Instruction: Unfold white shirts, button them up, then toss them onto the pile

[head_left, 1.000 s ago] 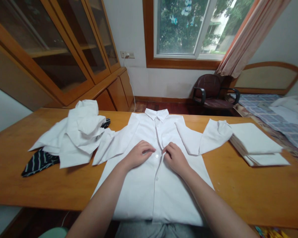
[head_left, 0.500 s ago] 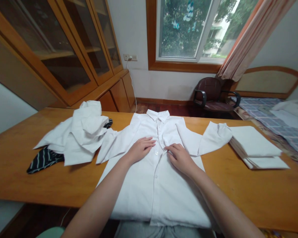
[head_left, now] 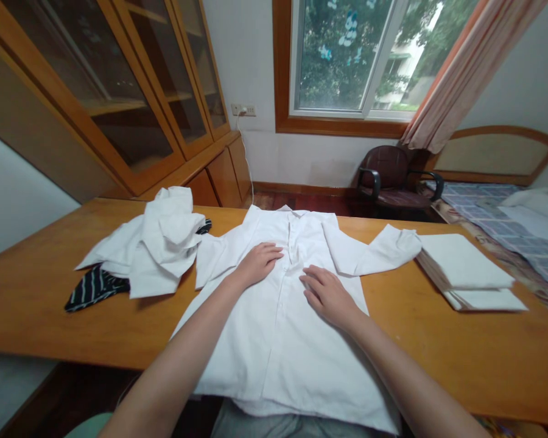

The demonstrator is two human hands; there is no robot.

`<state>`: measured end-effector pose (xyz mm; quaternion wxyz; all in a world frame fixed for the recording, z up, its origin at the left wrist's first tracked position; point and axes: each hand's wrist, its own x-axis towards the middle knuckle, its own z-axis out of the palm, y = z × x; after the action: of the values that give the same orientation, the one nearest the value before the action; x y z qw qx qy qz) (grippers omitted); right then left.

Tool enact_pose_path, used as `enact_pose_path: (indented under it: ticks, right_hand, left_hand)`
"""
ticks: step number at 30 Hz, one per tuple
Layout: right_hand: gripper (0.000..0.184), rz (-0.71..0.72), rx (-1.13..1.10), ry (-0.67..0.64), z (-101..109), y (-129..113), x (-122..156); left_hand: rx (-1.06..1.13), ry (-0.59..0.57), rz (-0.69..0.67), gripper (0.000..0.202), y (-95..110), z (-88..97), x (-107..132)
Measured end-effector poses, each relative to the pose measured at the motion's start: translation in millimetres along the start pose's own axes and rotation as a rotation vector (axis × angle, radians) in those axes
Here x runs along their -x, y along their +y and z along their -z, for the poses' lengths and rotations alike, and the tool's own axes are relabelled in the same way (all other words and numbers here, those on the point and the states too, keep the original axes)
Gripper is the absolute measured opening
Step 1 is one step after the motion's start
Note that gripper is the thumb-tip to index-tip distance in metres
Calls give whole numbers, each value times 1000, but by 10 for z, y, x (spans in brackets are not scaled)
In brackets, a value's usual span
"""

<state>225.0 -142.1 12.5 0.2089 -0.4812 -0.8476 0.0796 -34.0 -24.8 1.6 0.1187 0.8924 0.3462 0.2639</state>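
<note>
A white button-up shirt point(head_left: 274, 340) lies front side up across the table, its hem hanging over the near edge by my lap. Its collar points to the far edge, and both sleeves are bent out to the sides. On the upper chest, left of the button strip, my left hand point(head_left: 259, 263) rests flat with fingers stretched. My right hand point(head_left: 329, 293) is over the shirt right of the strip, fingers slightly curled and apart, holding nothing. Small wrinkles show in the cloth between the hands.
A heap of white cloth point(head_left: 164, 243) with a black striped piece point(head_left: 95, 289) lies on the left of the wooden table point(head_left: 438, 365). Folded white cloths point(head_left: 466, 261) are stacked at the right, touching the sleeve end. Beyond stand an armchair point(head_left: 386, 173) and a cabinet point(head_left: 196, 158).
My right hand has let go of the button strip and its fingers have opened. The shirt has shifted a little toward me, and its collar now looks flattened. My left hand slid slightly up.
</note>
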Motion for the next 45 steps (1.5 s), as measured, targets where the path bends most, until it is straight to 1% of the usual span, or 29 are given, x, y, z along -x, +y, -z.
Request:
enact_pose_path:
  ticks: [3, 5, 8, 11, 14, 18, 22, 25, 28, 31, 32, 34, 37, 40, 45]
  right_hand:
    - [34, 12, 4, 26, -14, 7, 3]
    - [34, 13, -4, 36, -22, 11, 7]
    - [33, 4, -19, 52, -36, 17, 12]
    - [32, 10, -34, 75, -50, 27, 15]
    - [32, 20, -40, 84, -64, 37, 19]
    - [32, 21, -36, 85, -69, 45, 21]
    - [28, 33, -39, 106, -20, 16, 17]
    - [24, 10, -49, 113, 43, -88, 10]
    - [15, -42, -100, 77, 59, -282, 2]
    - [6, -36, -197, -28, -14, -488, -11]
    - [3, -45, -230, -50, -53, -540, -17]
    - [4, -89, -280, -52, -134, -607, -31]
    - [6, -147, -313, -10, -228, -625, -49]
    - [6, -152, -331, 15, -271, -602, -54]
    - [6, -129, -332, 19, -278, -589, -46]
  left_hand:
    - [-26, 6, 73, 25, 261, 83, 122]
    - [-17, -22, 144, 21, 462, 150, 229]
    - [81, -87, 250, 17, 718, 223, 400]
    - [187, -145, 326, 16, 884, 242, 546]
    - [226, -177, 384, 14, 973, 218, 632]
    - [249, -143, 445, 8, 1021, 166, 662]
    - [276, -96, 481, 6, 1031, 146, 673]
    - [318, -90, 459, 7, 1016, 155, 695]
    - [342, -96, 428, 10, 985, 153, 720]
    - [339, -102, 410, 12, 958, 140, 741]
    - [339, -104, 404, 12, 953, 136, 746]
    - [342, -105, 395, 12, 950, 135, 752]
    - [341, -103, 397, 12, 955, 145, 752]
    - [343, -108, 399, 13, 960, 150, 748]
    - [356, -105, 400, 15, 960, 142, 752]
